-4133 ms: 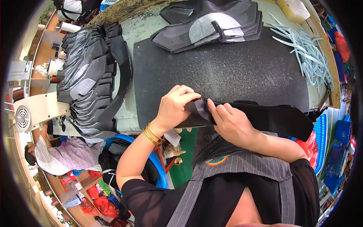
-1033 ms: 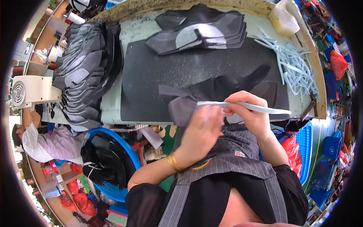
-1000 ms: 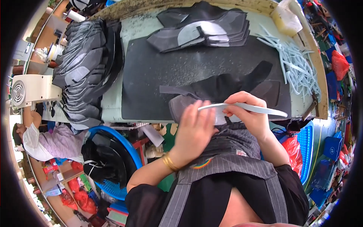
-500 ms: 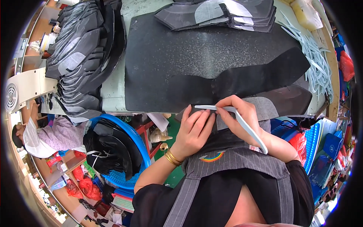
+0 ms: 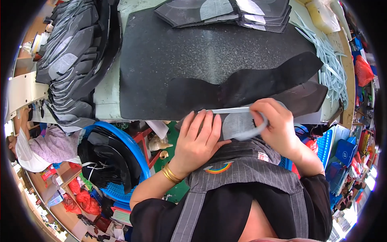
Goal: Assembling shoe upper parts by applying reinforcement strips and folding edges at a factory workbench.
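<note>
A long black fabric piece (image 5: 242, 86) lies across the near part of a black speckled mat (image 5: 193, 52), its lower edge hanging toward me. My left hand (image 5: 197, 139) presses flat, fingers spread, on the piece's near edge beside a grey patch (image 5: 236, 125). My right hand (image 5: 274, 121) grips a pale grey-blue strip (image 5: 229, 110). The strip runs along the piece's edge between my hands and curls under my right palm.
A tall stack of black and grey cut pieces (image 5: 76, 52) fills the table's left side; another stack (image 5: 225, 10) sits at the far edge. Loose pale strips (image 5: 332, 68) lie at the right. A blue basket (image 5: 133, 149) of black pieces stands below left, near another person (image 5: 36, 145).
The strip went from sticking out past my right hand to lying along the piece's edge and curling under my palm. My left hand has flattened onto the piece.
</note>
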{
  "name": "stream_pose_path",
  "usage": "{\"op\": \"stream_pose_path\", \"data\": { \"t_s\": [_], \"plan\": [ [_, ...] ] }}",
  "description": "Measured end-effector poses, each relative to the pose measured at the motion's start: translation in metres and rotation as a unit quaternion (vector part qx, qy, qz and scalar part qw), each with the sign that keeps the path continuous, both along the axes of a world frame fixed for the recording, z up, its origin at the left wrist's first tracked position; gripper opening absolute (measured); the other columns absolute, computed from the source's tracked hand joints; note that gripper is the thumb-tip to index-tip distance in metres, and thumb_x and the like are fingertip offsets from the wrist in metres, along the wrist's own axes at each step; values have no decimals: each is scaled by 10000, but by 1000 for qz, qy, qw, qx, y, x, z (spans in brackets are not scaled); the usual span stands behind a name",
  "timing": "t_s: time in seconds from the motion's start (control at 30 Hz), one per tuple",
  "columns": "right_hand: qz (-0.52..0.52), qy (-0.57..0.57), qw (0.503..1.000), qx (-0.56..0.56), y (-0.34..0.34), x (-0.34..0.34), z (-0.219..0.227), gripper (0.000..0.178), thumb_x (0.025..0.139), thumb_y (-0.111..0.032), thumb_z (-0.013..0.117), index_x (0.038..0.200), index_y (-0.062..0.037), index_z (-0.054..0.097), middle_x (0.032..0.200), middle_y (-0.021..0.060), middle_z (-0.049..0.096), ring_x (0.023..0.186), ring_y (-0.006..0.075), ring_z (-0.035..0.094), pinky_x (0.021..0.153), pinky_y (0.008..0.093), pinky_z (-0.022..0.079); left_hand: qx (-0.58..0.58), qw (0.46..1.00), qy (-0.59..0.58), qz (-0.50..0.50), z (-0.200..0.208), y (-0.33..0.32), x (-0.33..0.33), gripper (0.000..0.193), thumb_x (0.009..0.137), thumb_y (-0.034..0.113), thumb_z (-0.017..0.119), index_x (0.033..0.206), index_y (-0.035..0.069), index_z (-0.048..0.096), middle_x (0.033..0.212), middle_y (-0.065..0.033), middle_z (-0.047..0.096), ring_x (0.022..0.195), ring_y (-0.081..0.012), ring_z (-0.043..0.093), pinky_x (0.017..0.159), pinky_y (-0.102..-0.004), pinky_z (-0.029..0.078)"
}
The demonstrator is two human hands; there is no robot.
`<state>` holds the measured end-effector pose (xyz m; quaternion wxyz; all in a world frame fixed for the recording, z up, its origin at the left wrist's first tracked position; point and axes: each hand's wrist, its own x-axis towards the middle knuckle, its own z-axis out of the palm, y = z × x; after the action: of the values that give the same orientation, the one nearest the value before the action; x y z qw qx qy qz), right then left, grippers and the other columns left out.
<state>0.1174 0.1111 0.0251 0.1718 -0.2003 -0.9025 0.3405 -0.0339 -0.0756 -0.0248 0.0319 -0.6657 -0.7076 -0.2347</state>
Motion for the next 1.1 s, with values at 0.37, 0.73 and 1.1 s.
{"op": "stream_pose_path", "data": {
  "t_s": [0.37,0.73,1.1],
  "plan": [
    [-60,-87,994,40,11,-5,-13,126,866,-74,698,967,-63,624,870,145,622,786,390,651,672,458,536,-106,975,179,76,27,38,42,567,898,474,621,1226,13,666,1249,-122,601,1192,-294,524,973,-463,391],
    [-132,-7,989,-68,37,48,-8,129,850,2,720,970,-4,674,916,123,689,791,260,715,669,318,565,-109,976,92,-163,46,78,6,705,787,510,695,1302,33,627,1162,-85,658,1084,-211,602,982,-426,422],
    [-199,-15,968,-154,49,42,-23,178,835,-94,772,921,-20,635,831,116,659,723,250,690,645,331,554,-95,986,63,-124,41,112,61,772,710,517,757,1223,-45,625,1273,-148,605,1175,-282,546,1013,-424,432]
  ]
}}
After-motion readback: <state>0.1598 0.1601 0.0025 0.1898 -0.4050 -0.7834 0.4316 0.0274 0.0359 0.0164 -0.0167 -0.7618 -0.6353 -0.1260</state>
